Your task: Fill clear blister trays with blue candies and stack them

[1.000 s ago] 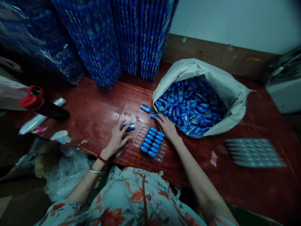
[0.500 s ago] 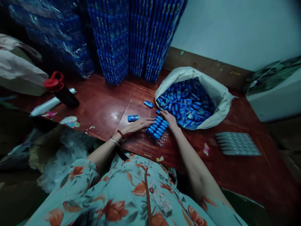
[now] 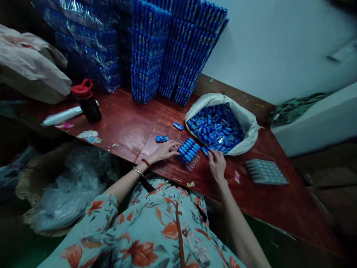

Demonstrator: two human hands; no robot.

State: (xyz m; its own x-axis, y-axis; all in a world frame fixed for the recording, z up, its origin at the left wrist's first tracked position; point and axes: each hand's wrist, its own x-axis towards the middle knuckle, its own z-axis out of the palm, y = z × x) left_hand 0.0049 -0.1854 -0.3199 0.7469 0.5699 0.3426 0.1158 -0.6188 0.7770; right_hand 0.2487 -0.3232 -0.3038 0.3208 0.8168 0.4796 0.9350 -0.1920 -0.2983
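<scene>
On the red-brown table lies a clear plastic tray with blue oval pieces packed side by side in two rows. The fingers of my left hand are apart and rest against the tray's left edge. To the right of the tray, my right hand pinches a small blue packet at the rim of a white sack. That sack is rolled open and full of similar blue packets. Two loose blue packets, one nearer and one farther, lie beyond my left hand.
Tall stacks of blue packs stand at the back. A black bottle with a red lid and a plastic roll are at left. Stacked clear trays lie at right. A bag of clear plastic sits below the table edge.
My right hand has moved from the tray's far end rightward and toward me, and now has a blue packet in its fingers. My left fingers have drawn back to the tray's left edge.
</scene>
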